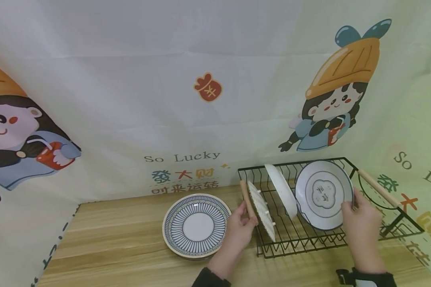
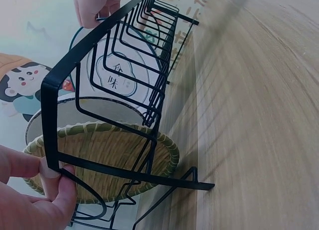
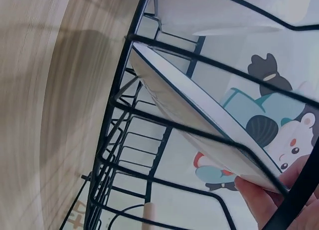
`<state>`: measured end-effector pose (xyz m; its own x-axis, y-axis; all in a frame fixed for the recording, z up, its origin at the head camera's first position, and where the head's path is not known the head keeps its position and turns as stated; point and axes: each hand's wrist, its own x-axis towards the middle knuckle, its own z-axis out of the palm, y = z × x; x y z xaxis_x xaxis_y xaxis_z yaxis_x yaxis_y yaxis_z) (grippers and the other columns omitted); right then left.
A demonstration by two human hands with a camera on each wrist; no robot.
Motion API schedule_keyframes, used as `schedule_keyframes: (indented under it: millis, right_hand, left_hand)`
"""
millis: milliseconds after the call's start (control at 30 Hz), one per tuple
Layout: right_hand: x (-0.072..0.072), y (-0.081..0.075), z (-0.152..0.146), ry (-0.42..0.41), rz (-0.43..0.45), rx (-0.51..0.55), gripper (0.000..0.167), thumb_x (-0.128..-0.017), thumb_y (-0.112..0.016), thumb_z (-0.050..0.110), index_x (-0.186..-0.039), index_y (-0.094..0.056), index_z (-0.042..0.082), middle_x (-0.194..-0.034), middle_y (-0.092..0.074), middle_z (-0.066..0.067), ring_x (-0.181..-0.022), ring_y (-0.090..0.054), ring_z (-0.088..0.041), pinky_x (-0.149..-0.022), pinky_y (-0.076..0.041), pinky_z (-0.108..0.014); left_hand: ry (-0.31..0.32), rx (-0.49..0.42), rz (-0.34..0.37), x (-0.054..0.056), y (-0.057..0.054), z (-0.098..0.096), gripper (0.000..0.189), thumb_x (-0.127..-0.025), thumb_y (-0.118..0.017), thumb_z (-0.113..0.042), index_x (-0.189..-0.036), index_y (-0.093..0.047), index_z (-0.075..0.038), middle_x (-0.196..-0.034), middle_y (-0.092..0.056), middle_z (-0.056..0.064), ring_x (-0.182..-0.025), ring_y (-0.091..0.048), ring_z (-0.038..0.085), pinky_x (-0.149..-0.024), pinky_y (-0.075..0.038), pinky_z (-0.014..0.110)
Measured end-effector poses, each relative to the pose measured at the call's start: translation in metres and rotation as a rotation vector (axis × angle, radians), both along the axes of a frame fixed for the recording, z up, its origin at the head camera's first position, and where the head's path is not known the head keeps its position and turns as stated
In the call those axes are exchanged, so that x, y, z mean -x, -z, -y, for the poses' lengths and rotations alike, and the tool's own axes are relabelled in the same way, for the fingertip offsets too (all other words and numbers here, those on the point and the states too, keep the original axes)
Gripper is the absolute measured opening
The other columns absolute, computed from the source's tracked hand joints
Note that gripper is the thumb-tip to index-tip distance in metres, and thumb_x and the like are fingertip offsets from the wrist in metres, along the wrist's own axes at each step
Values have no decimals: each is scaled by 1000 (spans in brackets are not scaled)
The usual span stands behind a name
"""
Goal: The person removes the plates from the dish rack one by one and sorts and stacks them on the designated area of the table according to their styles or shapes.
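My left hand [image 1: 238,231] grips the wooden handle [image 1: 248,199] at the left end of a black wire dish rack [image 1: 291,248]. With thumb and fingers my right hand [image 1: 363,219] pinches the right rim of a white plate [image 1: 309,195]. That plate is dark-rimmed, has characters in its centre, and leans in the rack with its face toward me. Left of it a white dish [image 1: 281,189] stands tilted between the wires. A round woven bamboo tray [image 2: 119,155] stands at the rack's left end, close to my left hand.
A blue-and-white striped plate [image 1: 198,229] lies on the wooden table [image 1: 104,235], left of my left hand. Behind the rack hangs a printed cloth [image 1: 129,99]. A second wooden handle [image 1: 378,188] is at the rack's right end.
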<state>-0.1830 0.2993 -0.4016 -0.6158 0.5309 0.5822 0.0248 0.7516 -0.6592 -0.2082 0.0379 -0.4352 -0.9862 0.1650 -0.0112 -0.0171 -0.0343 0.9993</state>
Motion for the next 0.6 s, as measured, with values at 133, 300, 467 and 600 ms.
schedule_keyframes:
  millis: [133,300,467,600]
  right_hand:
    - [-1,1,-2,2,-3,31,40,-83,-51,-2,-122,-61,-3,-107,-64,-29,-92,-65,-44,-45,-27,6]
    - [-2,2,2,2,-24,13,37,-83,-53,-2,-119,-62,-4,-106,-64,-29,-90,-65,-45,-46,-28,7]
    - [-2,0,6,29,-60,-64,37,-82,-52,-5,-118,-61,-8,-102,-64,-32,-76,-67,-44,-40,-40,-3]
    - [-3,-2,5,56,-60,-57,39,-84,-50,-4,-122,-59,-6,-104,-63,-32,-76,-67,-44,-41,-34,1]
  left_hand:
    - [0,-2,1,0,-1,0,60,-91,-55,-2,-144,-27,7,-136,-45,25,-106,-61,25,-95,-51,36]
    - [-1,4,-4,-1,-1,0,60,-92,-56,-3,-144,-28,6,-138,-44,25,-107,-61,26,-96,-50,38]
    - [-6,11,-2,-1,-1,1,60,-91,-56,-3,-144,-28,6,-138,-44,25,-106,-61,25,-95,-51,38]
    - [-3,4,1,-2,-2,1,60,-91,-56,-3,-144,-28,6,-138,-45,25,-106,-61,25,-95,-51,38]
